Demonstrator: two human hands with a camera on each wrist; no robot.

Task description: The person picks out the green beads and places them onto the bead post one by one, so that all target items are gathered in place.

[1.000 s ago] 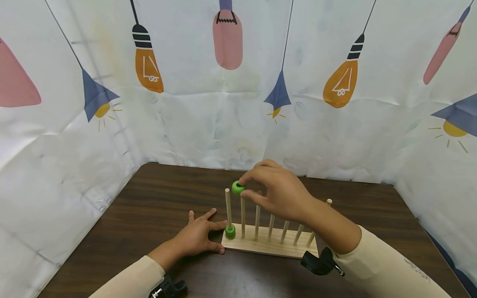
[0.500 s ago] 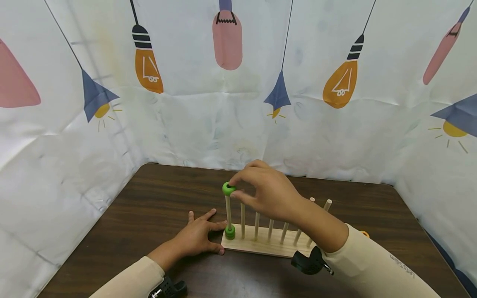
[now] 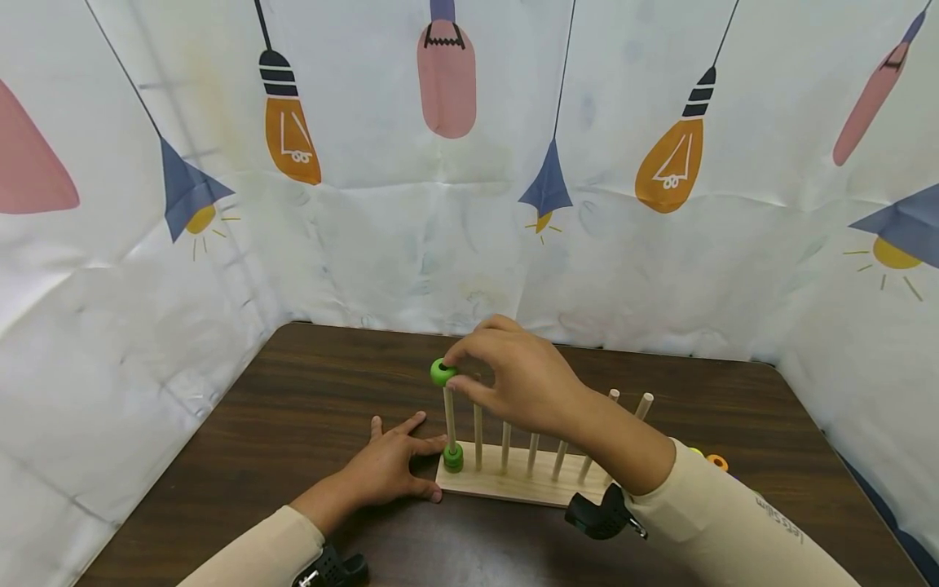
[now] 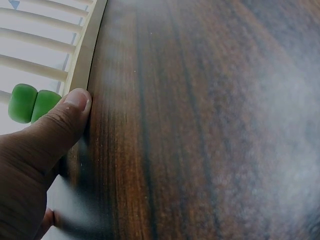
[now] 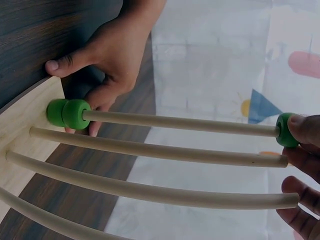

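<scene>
My right hand pinches a green bead between thumb and index finger. The bead is at the tip of the leftmost peg of a wooden peg board; whether the tip has entered its hole I cannot tell. Two green beads are stacked at the foot of that peg. My left hand holds the board's left end, the thumb on its near edge and the index finger by its far corner. The other left fingers are spread over the table.
Several bare pegs stand in a row rightward along the board. An orange ring-shaped bead and a bit of yellow show behind my right sleeve. A white printed cloth hangs behind the dark wooden table.
My right hand has carried the green bead leftward, from above the second peg to the top of the leftmost one. My left hand has stayed in place.
</scene>
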